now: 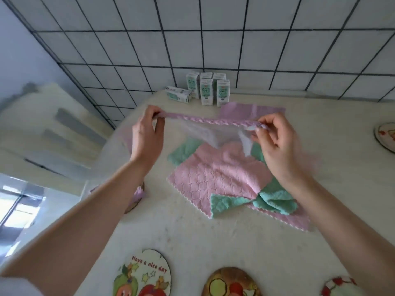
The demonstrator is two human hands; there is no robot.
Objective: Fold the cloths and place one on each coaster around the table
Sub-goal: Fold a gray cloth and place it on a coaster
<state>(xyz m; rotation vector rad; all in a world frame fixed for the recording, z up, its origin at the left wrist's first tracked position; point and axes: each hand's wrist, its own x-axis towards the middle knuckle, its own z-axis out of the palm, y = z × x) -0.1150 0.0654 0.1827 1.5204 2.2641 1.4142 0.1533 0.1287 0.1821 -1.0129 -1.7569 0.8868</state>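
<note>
Left hand (147,133) and right hand (275,144) each pinch a top corner of a lilac cloth (205,129), stretched above the pink and green cloths (222,176) on the table (213,242). Near coaster (145,274) reads "Have a nice day". Carton (206,91) print is illegible.

Bare table (181,231) lies open between the pile of pink and green cloths (218,176) in the middle and the three coasters (145,274) along the near edge, so a hand can pass there. Milk cartons (206,90) crowd the far edge against the tiled wall (213,39). To the right, clear tabletop runs to another coaster (386,135) at the frame's edge.
</note>
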